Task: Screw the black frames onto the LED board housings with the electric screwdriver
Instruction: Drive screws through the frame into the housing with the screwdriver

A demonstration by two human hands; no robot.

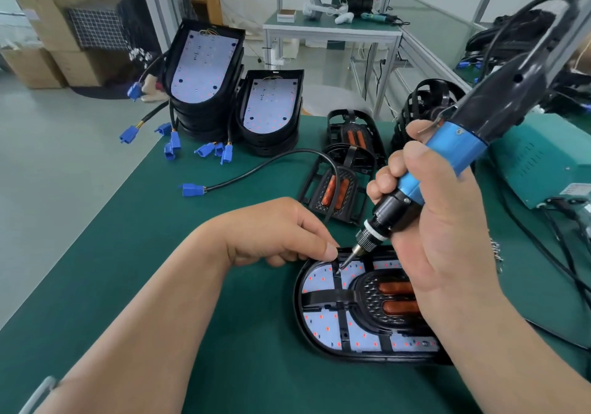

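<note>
An LED board housing [323,327] lies flat on the green mat near me, with a black frame [342,298] laid over its white board. My right hand [438,231] grips a blue and black electric screwdriver [463,145], tilted, with its bit tip [343,265] down on the frame's far left rib. My left hand [281,231] rests at the housing's far edge, fingertips pinched right beside the bit; whether they hold a screw is hidden.
Two stacks of LED housings [204,81] [270,109] with blue connectors [172,145] stand at the back left. Loose black frames [339,183] lie behind the work. A teal power box [537,164] and cables sit at the right. A loose cable [256,170] crosses the mat.
</note>
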